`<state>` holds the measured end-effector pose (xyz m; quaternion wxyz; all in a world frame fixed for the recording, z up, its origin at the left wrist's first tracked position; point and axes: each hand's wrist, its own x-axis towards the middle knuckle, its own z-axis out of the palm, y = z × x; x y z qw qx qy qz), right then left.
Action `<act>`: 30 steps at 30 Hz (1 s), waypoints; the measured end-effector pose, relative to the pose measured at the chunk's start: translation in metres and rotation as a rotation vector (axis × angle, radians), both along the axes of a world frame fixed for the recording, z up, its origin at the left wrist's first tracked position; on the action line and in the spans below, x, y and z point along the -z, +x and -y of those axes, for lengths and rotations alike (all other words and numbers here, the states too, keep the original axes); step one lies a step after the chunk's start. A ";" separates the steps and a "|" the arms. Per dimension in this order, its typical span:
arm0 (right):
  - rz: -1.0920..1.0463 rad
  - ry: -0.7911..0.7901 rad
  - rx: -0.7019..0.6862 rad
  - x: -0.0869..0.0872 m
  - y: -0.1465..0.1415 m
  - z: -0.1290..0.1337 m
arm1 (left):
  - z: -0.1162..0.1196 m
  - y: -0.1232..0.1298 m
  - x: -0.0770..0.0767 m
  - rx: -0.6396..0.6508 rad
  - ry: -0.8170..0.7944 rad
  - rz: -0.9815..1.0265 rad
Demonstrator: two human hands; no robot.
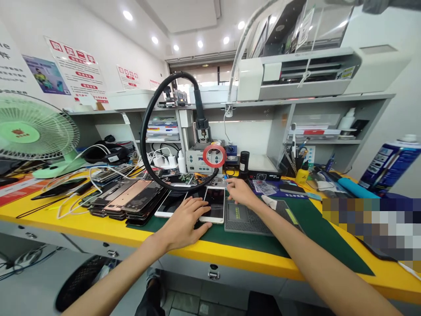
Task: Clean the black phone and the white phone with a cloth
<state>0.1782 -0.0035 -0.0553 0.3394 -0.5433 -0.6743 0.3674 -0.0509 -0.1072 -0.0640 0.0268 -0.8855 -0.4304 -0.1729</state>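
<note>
The left hand [188,217] lay palm down with its grip released, fingers spread over the left edge of a white-framed phone [216,205] and thumb near that phone's lower end. The phone lay on a green mat [315,224] at the front of the yellow worktop [230,253], its dark screen facing up. A second phone [168,204], also dark-screened with a white edge, lay to its left, partly covered by the left hand.

The right hand [241,193] was above the far left part of a grey perforated pad [248,219], just right of the white-framed phone, fingers bent. Whether its grip was grasping a small item could not be determined, the fingertips being too small to read. A crumpled white piece [269,202] lay on the pad's far side.

Stacked dark panels [144,197] stood left of the second phone, one coppery panel [124,195] showing among them. Beyond the hands, a red ring [205,156] was noted in front of a grey control unit [194,161], with a looped black hose [144,131] to its left. A black cylinder [244,164] stood upright to the right of the ring. A yellow bottle [301,174] stood farther right.
</note>
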 end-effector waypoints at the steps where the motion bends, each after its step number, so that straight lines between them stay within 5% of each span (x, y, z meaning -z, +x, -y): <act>1: 0.004 0.006 -0.009 0.000 -0.001 0.000 | -0.002 0.000 0.002 0.012 0.010 0.016; 17: -0.049 -0.144 0.056 -0.005 -0.016 -0.002 | 0.001 -0.006 0.011 0.236 0.234 0.187; 30: -0.523 -0.407 -0.085 -0.018 -0.007 0.011 | 0.002 -0.005 0.007 0.306 0.299 0.104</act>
